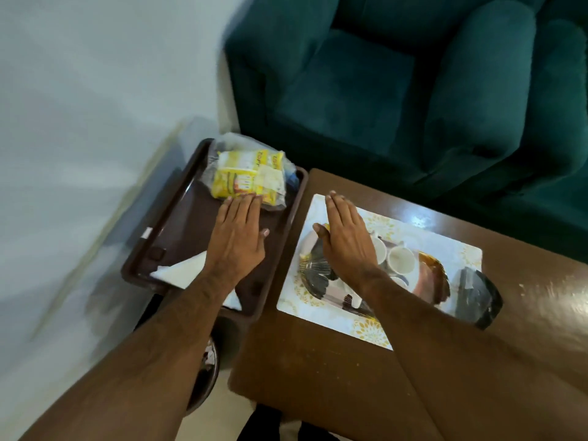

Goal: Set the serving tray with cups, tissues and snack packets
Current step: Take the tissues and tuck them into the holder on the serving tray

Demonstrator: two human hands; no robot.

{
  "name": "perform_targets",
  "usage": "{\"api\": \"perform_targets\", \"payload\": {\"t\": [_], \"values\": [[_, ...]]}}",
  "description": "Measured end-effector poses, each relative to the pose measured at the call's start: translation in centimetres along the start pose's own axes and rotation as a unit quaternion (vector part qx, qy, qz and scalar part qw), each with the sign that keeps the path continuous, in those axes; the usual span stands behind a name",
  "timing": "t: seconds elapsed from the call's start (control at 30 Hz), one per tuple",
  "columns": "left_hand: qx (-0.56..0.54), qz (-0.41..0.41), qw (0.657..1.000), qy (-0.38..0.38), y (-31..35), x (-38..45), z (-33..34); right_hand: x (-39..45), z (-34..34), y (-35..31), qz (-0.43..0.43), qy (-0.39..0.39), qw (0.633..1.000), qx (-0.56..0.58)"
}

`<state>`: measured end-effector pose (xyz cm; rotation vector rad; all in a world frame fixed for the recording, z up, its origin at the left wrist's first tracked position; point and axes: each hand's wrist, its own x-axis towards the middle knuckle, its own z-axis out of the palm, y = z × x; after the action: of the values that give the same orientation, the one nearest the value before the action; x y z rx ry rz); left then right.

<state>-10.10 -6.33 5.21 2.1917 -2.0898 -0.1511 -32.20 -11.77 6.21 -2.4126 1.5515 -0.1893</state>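
Note:
A dark brown serving tray (178, 218) sits left of the wooden table. At its far end lie yellow snack packets (248, 176) in clear plastic, and white tissues (181, 270) lie at its near end. My left hand (237, 237) hovers flat over the tray, fingertips at the packets' near edge, holding nothing. My right hand (345, 237) is stretched flat above a patterned plate (432, 278) on a white placemat (458, 249). White cups (401, 259) stand on that plate, partly hidden by my hand.
A green sofa (397, 84) stands beyond the table (318, 361). A black plastic packet (477, 297) lies at the placemat's right end. A round dark bin (206, 377) sits on the floor under my left forearm. A pale wall is at the left.

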Motion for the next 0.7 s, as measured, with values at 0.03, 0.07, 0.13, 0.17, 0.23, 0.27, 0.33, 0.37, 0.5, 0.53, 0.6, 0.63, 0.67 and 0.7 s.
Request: {"api": "perform_targets", "payload": {"t": [0.03, 0.07, 0.13, 0.17, 0.23, 0.27, 0.33, 0.37, 0.5, 0.53, 0.6, 0.63, 0.67, 0.7], "values": [[0.007, -0.013, 1.000, -0.001, -1.2, -0.6, -0.3, 0.4, 0.4, -1.5, -0.013, -0.003, 1.000, 0.004], [0.012, -0.026, 1.000, -0.002, -2.3, -1.2, -0.4, 0.8, 0.9, -2.9, -0.026, -0.007, 1.000, 0.006], [0.019, -0.046, 0.999, -0.007, -4.2, -2.5, -0.5, 1.3, 1.9, -5.4, -0.041, -0.018, 0.999, 0.016], [0.022, -0.056, 0.998, -0.009, -5.2, -3.1, -0.3, 1.4, 2.4, -6.6, -0.046, -0.024, 0.998, 0.027], [0.023, -0.076, 0.997, -0.013, -6.9, -4.4, 0.1, 1.5, 3.7, -8.9, -0.063, -0.032, 0.996, 0.047], [0.023, -0.086, 0.996, -0.014, -7.7, -4.9, 0.4, 1.3, 4.3, -9.9, -0.070, -0.040, 0.995, 0.052], [0.022, -0.103, 0.994, -0.021, -8.9, -5.9, 1.2, 1.1, 5.7, -11.5, -0.079, -0.057, 0.994, 0.058], [0.019, -0.113, 0.993, -0.031, -9.5, -6.4, 1.6, 0.9, 6.4, -12.2, -0.083, -0.065, 0.993, 0.061], [0.003, -0.148, 0.986, -0.079, -11.3, -7.8, 3.4, 0.0, 8.8, -14.2, -0.085, -0.105, 0.988, 0.078], [-0.004, -0.155, 0.984, -0.088, -11.7, -8.1, 3.8, -0.1, 9.3, -14.5, -0.084, -0.114, 0.987, 0.081], [-0.019, -0.165, 0.981, -0.101, -12.2, -8.4, 4.5, -0.3, 10.0, -15.1, -0.079, -0.133, 0.984, 0.086], [-0.027, -0.168, 0.979, -0.108, -12.4, -8.5, 4.8, -0.4, 10.3, -15.2, -0.075, -0.143, 0.983, 0.090], [-0.033, -0.169, 0.978, -0.115, -12.5, -8.5, 5.1, -0.5, 10.7, -15.4, -0.072, -0.153, 0.981, 0.091], [-0.038, -0.169, 0.977, -0.121, -12.7, -8.5, 5.3, -0.5, 11.0, -15.6, -0.069, -0.158, 0.981, 0.091]]}}
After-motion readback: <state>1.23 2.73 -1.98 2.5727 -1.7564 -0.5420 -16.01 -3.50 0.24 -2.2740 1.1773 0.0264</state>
